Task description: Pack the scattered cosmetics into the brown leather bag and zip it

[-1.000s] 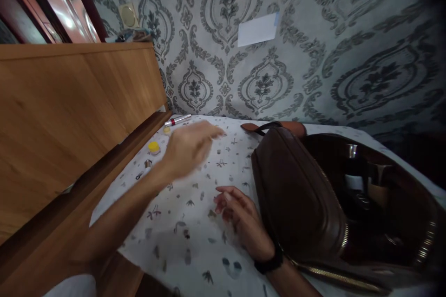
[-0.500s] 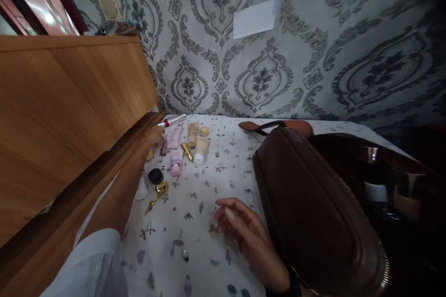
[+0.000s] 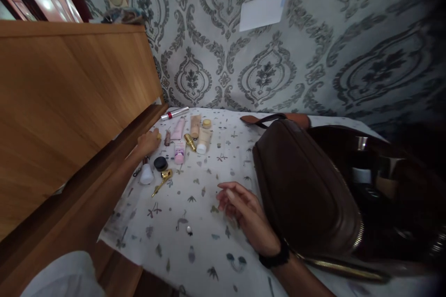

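Well left of the brown bag [image 3: 299,185]: left hand [image 3: 149,142] curled at a yellow jar [image 3: 159,136]; grip unclear. Right hand [image 3: 245,213] loosely open, empty, just beside the bag. Risk: a low forearm sweep bagward could knock the white bottle [image 3: 147,176].

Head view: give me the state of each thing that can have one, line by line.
Left hand: fingers at the yellow jar, grip unclear
Right hand: fingers loosely curled, nothing visibly held
Brown bag: open, bottles inside
Strap: lying on the cloth
White-capped tube: lying, capped
Pink tubes: lying
Silver-and-red tube: lying
Black jar: looks shut
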Motion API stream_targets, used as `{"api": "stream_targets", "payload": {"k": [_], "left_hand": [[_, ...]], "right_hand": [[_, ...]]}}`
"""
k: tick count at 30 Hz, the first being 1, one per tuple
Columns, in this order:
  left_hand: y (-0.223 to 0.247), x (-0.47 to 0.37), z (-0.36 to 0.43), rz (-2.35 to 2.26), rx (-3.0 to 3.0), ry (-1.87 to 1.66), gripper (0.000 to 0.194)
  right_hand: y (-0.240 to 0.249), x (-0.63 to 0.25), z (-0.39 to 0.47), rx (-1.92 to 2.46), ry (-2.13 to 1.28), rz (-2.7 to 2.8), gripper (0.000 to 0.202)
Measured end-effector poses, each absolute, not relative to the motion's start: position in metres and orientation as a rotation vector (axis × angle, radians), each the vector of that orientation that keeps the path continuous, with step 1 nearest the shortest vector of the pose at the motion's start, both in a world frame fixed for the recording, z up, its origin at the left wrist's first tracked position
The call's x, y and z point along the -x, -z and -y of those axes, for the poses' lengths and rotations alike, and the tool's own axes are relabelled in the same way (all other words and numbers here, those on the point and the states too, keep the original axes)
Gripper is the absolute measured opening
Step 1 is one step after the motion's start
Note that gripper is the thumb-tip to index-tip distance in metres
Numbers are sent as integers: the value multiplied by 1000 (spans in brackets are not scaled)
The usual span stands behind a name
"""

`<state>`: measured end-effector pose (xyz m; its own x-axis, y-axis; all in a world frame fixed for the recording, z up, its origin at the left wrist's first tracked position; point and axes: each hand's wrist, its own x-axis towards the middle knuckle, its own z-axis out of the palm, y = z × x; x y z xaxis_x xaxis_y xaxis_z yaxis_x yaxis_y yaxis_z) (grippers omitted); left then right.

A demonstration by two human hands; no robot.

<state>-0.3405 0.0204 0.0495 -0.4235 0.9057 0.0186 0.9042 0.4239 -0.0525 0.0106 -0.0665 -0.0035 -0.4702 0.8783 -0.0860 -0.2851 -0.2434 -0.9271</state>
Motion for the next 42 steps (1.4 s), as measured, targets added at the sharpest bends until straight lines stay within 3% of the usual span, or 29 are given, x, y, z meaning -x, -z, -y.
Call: {"api": "stream_targets", "payload": {"k": [8, 15, 31, 36, 42], "left_hand": [[-83, 284, 7, 2290, 2014, 251, 37], [-59, 207, 28, 2004, 2535, 202, 31], [-53, 182, 17, 1904, 2310, -344, 29], [-54, 177, 14, 1882, 2274, -341, 28], [-59, 172, -12, 1920, 2231, -159, 42]], "right_hand": [[5, -11, 67, 768, -1811, 1195, 44], [5, -11, 67, 751, -1826, 1186, 45], [5, -14, 66, 722, -1884, 1191, 53], [4, -15, 66, 731, -1888, 1204, 53], [6, -15, 66, 726, -1901, 1203, 54]]}}
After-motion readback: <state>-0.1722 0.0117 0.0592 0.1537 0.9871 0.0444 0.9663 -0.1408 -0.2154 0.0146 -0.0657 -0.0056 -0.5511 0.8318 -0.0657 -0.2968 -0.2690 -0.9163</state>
